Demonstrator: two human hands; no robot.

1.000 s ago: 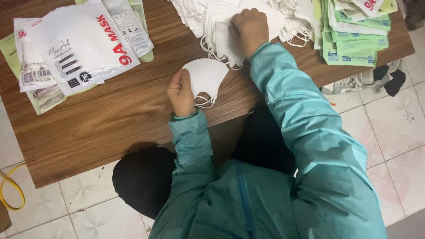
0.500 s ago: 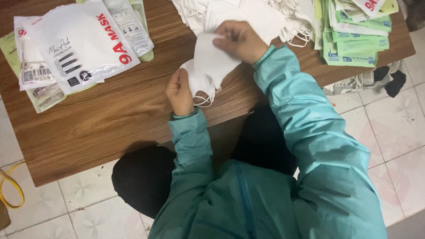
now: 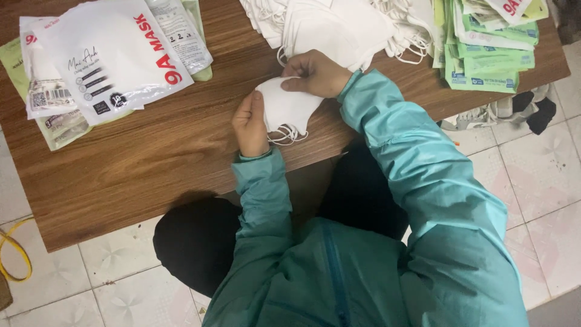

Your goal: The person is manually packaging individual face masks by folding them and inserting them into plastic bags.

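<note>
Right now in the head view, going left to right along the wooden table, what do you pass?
White printed pouches → left hand → white mask held by both hands → right hand → stack of green packets. The loose mask pile at the far edge overlaps several of these, so I leave it out.

The folded mask lies on the bench near its front edge, between the hands: left hand touching its left side, right hand on its top right. Directly behind the mask lies the heap of masks. Far left of it lie the flat pouches; far right, the stack of packets.
</note>
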